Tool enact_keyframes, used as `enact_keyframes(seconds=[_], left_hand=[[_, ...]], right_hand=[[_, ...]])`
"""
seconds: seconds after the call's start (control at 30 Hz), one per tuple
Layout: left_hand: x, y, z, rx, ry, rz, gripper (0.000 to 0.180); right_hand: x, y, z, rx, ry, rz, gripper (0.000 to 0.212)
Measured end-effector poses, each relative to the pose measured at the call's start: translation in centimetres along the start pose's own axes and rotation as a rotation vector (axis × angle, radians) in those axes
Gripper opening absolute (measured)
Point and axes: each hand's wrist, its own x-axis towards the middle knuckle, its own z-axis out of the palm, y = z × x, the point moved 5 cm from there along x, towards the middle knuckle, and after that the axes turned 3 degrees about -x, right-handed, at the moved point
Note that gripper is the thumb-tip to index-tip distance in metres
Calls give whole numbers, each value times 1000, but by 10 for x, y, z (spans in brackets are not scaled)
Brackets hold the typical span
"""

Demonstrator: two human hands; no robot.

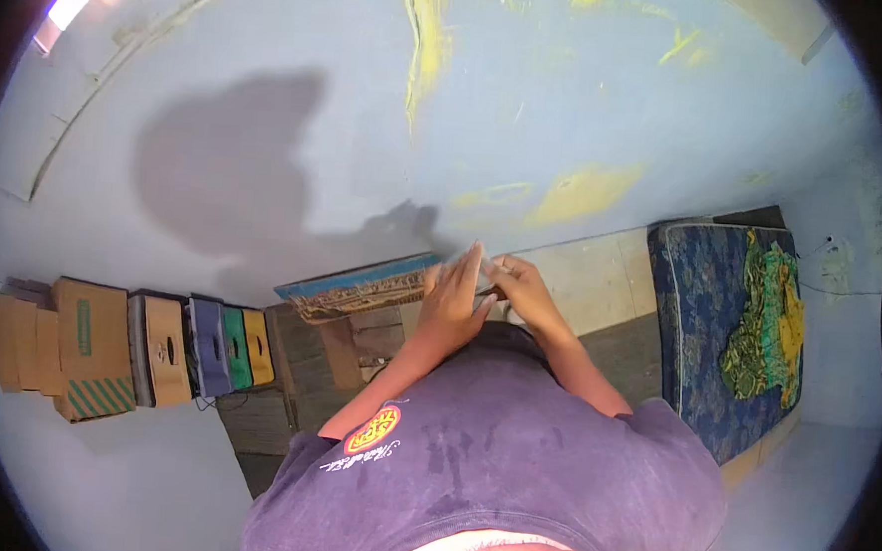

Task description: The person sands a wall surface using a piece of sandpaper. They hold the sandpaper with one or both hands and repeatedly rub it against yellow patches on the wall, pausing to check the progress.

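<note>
My left hand is in front of my torso, near the painted wall. Its fingers are stretched out and point toward the wall, with the thumb apart to the right. Close beside it, my right hand has its fingers bent together at a small pale piece whose kind I cannot make out. The two hands nearly touch, and what lies between them is mostly hidden. A blue-edged picture panel leans at the wall just left of my left hand.
The pale blue wall with yellow patches rises ahead. Cardboard boxes and several coloured file boxes line the left side. To the right lies a dark blue mattress with patterned cloth on it. Wooden boards cover part of the floor.
</note>
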Motion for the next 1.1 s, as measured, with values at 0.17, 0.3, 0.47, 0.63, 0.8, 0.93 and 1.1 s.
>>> enact_keyframes(seconds=[0.17,0.3,0.47,0.63,0.8,0.93,1.1], left_hand=[[1,-14,24,-74,11,-7,72],[16,-10,30,-176,-187,-172,57],[43,-25,27,-268,-143,-293,28],[78,-18,-2,-250,-37,-418,27],[128,8,-75,79,566,101,29],[188,43,-161,421,901,440,39],[257,79,-228,662,1080,533,42]], right_hand=[[9,31,-8,-35,-88,-101,16],[14,39,-32,-134,-87,-2,24],[13,-2,-59,54,-127,58,50],[25,-9,-94,-46,-103,25,41],[31,-3,-109,-106,-180,55,35],[34,10,-125,-109,-218,92,31],[40,1,-131,-137,-230,69,31]])
